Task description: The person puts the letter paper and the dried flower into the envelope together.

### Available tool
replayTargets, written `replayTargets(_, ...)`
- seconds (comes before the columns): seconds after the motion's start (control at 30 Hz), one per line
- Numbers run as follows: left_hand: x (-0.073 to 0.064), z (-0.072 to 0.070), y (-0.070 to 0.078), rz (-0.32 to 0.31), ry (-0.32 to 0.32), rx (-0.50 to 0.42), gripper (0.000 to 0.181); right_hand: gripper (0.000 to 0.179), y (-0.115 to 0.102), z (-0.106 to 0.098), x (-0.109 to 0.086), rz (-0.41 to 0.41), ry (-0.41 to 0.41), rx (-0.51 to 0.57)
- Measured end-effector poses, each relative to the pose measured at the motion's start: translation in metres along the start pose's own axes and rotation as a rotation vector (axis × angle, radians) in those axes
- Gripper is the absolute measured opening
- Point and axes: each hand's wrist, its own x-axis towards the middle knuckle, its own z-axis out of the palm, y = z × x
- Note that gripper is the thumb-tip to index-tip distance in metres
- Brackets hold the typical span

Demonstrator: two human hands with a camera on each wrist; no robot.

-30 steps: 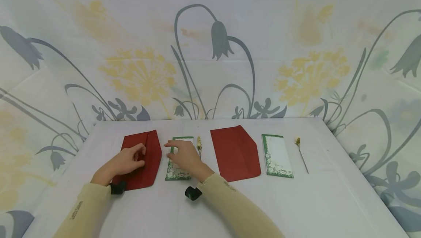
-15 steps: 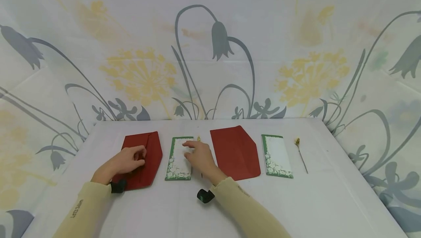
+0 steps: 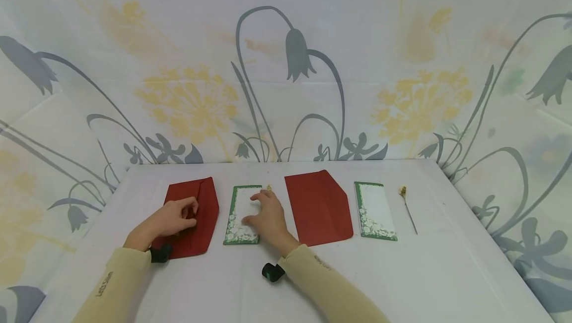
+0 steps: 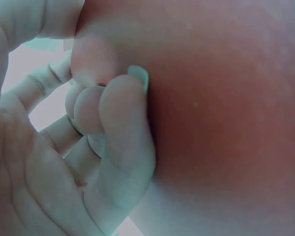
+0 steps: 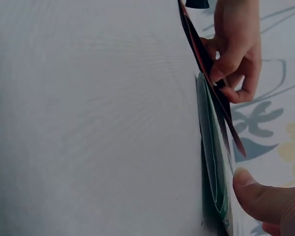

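My left hand point(image 3: 172, 220) grips the red envelope point(image 3: 209, 214) at the left of the table, its fingers curled at the pocket edge. In the left wrist view the curled fingers point(image 4: 123, 128) lie against the blurred red paper. A white card with a green floral border point(image 3: 241, 221) lies flat to the right of that envelope. Over its right side hovers my right hand point(image 3: 270, 221), thumb and fingers spread apart. The right wrist view has the thumb point(image 5: 260, 196) close beside the card's edge point(image 5: 214, 157); whether they touch I cannot tell.
A yellow dried flower point(image 3: 269, 187) shows behind the right hand, its stem mostly hidden. Further right lie a second red envelope point(image 3: 318, 209), another green-bordered card point(image 3: 375, 211) and a second dried flower point(image 3: 407, 209). A floral cloth point(image 3: 286, 90) hangs behind the white table point(image 3: 424, 278).
My right hand first moved right, off the middle of the card, then came slightly back left with its thumb lower and wider apart. The left hand stayed on the envelope.
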Motion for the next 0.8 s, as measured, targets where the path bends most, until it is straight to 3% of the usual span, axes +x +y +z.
replayTargets(0.2,0.001,0.000,-0.003,-0.003,-0.007,0.005,0.019,0.053,-0.002,0.006,0.001,0.008,0.025,-0.054)
replayTargets(0.8,0.000,0.000,-0.001,0.001,-0.010,-0.007,0.020,0.044,-0.018,0.004,0.004,0.133,-0.003,-0.042)
